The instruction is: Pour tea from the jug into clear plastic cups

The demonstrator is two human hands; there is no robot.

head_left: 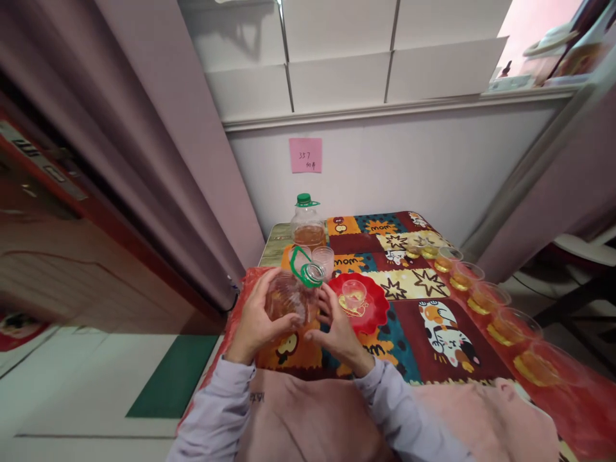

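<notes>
My left hand (264, 321) is wrapped round a transparent plastic bottle (289, 298) of amber liquid, its thumb across the front. The bottle leans to the right, with its uncapped mouth and green carrying ring at the top. On the bottle's right side rest the curled fingers of my right hand (341, 330); its thumb is near the lower side. Just right of the mouth, a small plastic cup (355, 293) stands on a red scalloped plate (380, 312), with a little yellowish liquid around it. No stream of liquid can be made out.
Behind stands a second bottle (308, 234) with a green cap, and plastic cups (323, 258) in front of it. Several cups of yellow liquid (466, 276) line the table's right edge. A patterned cloth (436, 321) covers the table, against a wall with a pink note (305, 155).
</notes>
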